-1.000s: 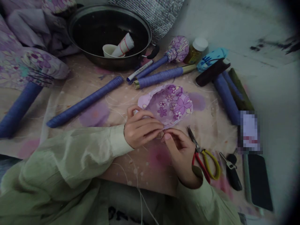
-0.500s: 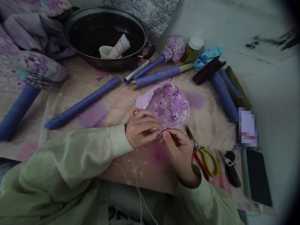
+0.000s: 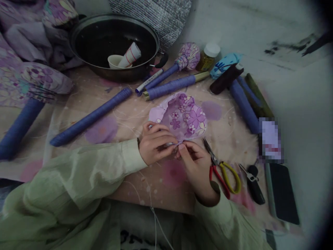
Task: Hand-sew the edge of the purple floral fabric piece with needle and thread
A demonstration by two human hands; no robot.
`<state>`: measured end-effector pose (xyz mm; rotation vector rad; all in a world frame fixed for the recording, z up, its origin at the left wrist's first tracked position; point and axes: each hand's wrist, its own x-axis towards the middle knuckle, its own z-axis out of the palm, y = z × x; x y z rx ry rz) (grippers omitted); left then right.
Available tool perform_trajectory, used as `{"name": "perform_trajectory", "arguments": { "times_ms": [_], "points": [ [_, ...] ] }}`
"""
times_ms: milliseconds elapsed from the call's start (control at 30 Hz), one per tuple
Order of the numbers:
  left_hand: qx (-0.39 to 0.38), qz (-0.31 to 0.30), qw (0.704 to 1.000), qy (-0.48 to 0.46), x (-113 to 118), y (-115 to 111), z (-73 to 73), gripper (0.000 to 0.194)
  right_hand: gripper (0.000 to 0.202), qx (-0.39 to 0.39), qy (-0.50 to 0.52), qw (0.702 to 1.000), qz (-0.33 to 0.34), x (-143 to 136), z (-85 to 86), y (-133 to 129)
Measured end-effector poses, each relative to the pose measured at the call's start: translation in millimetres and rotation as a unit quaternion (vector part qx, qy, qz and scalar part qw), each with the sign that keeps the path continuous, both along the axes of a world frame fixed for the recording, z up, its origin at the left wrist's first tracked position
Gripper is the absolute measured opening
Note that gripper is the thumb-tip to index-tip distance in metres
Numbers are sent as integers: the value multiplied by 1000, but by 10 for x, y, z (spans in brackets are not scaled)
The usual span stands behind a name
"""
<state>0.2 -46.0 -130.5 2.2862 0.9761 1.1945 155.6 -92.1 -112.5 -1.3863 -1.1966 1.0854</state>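
A piece of purple floral fabric (image 3: 179,116), gathered into a shallow pouch with its hollow facing up, lies in front of me. My left hand (image 3: 158,143) pinches its near left edge, fingers laid along the rim. Close beside it, my right hand (image 3: 196,161) grips the near edge between thumb and forefinger. The fingertips of both hands almost meet there, and whatever small thing may be between them is hidden. Just right of my right hand lie pliers (image 3: 224,173) with one red and one yellow handle.
A black pan (image 3: 114,45) holding a white cup (image 3: 113,61) stands at the back left. Blue-wrapped sticks (image 3: 91,116) lie around the patterned cloth. A lidded jar (image 3: 208,57) and dark thread spool (image 3: 226,79) stand behind. At right are a phone (image 3: 283,192) and a black-handled tool (image 3: 253,185).
The view has shifted slightly, so the objects sit a little lower or further left. Both hands keep their hold on the fabric edge, with hardly any finger movement.
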Motion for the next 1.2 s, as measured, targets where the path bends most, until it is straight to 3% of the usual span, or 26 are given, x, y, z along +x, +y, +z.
{"name": "perform_trajectory", "arguments": {
  "times_ms": [100,167,267,333,567,667,800,933,1200],
  "points": [
    [-15,11,1000,6,-7,11,-14,10,13,16,-18,1000,15,4,-9,19],
    [-22,23,999,1,-17,21,-21,11,11,78,-74,994,0,34,-4,32],
    [-23,34,999,-9,-33,36,-37,12,9,212,-191,957,-59,105,51,65],
    [-12,30,999,-10,-41,46,-60,14,10,254,-250,932,-64,144,125,107],
    [56,-9,998,-2,-68,88,-159,20,9,173,-430,885,46,162,362,285],
    [82,-18,996,-1,-88,98,-151,17,10,144,-456,872,108,161,421,333],
    [91,-28,995,14,-104,87,-147,17,16,152,-486,851,129,135,479,421],
    [88,-15,996,1,-97,78,-197,22,23,112,-468,854,195,88,471,542],
    [27,-7,999,37,-115,136,-241,28,19,110,-445,883,99,-65,395,554]
  ]
}}
